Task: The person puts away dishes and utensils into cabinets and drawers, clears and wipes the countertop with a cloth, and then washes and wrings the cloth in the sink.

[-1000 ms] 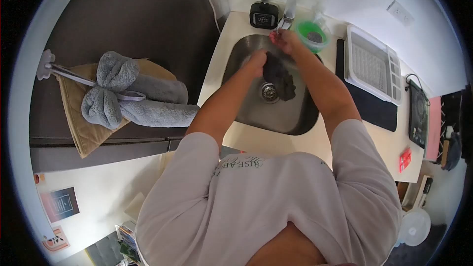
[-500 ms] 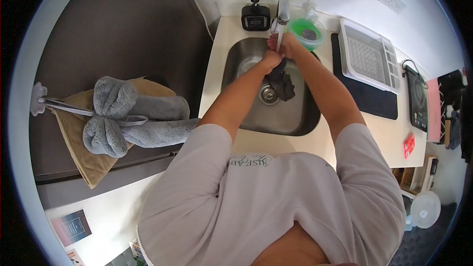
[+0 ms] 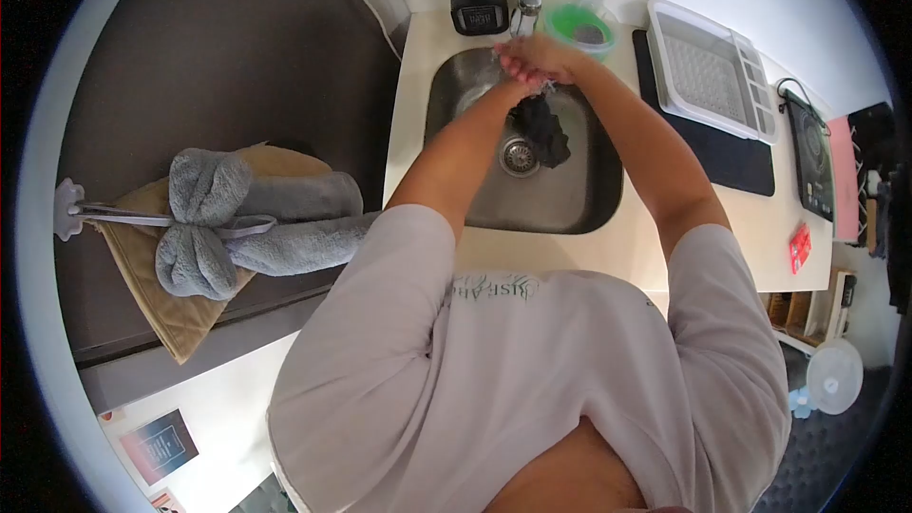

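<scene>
Both hands are together under the tap (image 3: pixel 526 8), over the back of a steel sink (image 3: pixel 570 214). A wet black cloth (image 3: pixel 543 133) hangs crumpled below them, near the drain (image 3: pixel 519 158). My left hand (image 3: pixel 528 86) is closed on the upper end of the cloth. My right hand (image 3: pixel 534 57) crosses above and behind it with bent fingers pointing left. Whatever lies within those fingers is hidden. Splashing water blurs the fingertips.
A black soap bottle (image 3: pixel 479 9) stands left of the tap. On the right are a green-rimmed tub (image 3: pixel 560 21), a white dish rack (image 3: pixel 703 62) on a dark mat (image 3: pixel 722 163) and a cooktop (image 3: pixel 807 157). Grey towels (image 3: pixel 294 252) hang at left.
My right hand has come forward over the left, covering more of it, and water now splashes off the hands. The cloth still hangs below. The whole view has shifted slightly.
</scene>
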Motion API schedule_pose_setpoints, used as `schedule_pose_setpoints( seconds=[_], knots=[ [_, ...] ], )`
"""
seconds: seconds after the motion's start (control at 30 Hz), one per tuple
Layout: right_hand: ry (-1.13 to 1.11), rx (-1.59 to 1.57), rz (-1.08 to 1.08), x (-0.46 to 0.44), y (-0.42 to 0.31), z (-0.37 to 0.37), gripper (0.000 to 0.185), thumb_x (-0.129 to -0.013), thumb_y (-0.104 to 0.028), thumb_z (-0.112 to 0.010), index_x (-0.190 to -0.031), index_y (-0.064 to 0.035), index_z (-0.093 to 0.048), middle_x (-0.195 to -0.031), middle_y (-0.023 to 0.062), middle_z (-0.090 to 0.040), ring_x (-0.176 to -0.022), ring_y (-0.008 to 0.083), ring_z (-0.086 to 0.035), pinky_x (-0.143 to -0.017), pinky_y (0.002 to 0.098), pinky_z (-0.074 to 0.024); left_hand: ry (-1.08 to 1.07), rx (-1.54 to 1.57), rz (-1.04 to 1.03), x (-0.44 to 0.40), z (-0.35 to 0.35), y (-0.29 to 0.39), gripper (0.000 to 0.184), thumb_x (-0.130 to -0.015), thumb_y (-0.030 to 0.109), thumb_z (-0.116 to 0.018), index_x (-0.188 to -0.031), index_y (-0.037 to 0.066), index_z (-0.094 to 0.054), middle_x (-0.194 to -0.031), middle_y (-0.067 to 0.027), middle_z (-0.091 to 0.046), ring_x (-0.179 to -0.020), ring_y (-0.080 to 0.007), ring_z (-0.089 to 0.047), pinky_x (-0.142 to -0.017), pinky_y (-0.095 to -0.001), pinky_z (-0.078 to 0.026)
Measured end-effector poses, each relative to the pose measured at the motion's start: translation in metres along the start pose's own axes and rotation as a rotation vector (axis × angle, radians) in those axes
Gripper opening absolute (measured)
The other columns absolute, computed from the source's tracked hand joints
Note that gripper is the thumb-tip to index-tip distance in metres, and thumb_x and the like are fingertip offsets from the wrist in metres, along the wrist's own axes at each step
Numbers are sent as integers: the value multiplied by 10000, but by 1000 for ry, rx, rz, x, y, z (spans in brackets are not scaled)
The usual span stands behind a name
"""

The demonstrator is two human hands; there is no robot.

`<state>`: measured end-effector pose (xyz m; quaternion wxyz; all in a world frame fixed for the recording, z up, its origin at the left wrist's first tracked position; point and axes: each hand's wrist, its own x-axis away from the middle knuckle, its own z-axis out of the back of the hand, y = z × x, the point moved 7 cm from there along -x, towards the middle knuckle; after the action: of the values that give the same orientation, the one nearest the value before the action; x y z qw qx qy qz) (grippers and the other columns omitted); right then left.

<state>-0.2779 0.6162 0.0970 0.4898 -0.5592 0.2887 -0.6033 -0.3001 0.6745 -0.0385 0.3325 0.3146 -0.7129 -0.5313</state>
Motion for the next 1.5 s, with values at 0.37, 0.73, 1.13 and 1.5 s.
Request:
schedule_pose_setpoints(
  seconds=[0.37, 0.73, 1.13, 1.5],
  knots=[
    [299, 823, 326, -55, 27, 44, 441, -896, -446, -493, -1184, -115, -537, -947, 46, -637, -805, 198, -600, -705, 332, -468, 95, -1086, -84, 25, -4, 60, 282, -709, 135, -678, -978, 54, -651, -815, -95, -654, -780, -236, -608, -720, -285, -475],
    [353, 465, 249, -42, 46, 66, 447, -877, -423, -521, -1033, -17, -622, -907, 82, -626, -802, 200, -586, -730, 310, -461, -58, -825, 108, 28, 13, 54, 645, -548, 327, -811, -1059, -21, -628, -1023, -161, -641, -873, -264, -619, -763, -346, -487],
    [154, 516, 185, -54, 25, 26, 258, -863, -272, -560, -1021, -98, -665, -935, 78, -650, -808, 178, -613, -720, 326, -487, -29, -655, 120, 36, 13, 31, 443, -803, 244, -662, -1190, 54, -564, -1120, -96, -603, -1040, -204, -540, -883, -349, -424],
    [222, 592, 342, -90, 19, 58, 264, -843, -237, -600, -1044, -71, -637, -891, 41, -643, -759, 136, -614, -661, 273, -498, 121, -747, -117, -1, 5, 33, 437, -714, 341, -708, -1027, 49, -621, -828, -121, -640, -783, -258, -611, -730, -347, -483]
  ],
)
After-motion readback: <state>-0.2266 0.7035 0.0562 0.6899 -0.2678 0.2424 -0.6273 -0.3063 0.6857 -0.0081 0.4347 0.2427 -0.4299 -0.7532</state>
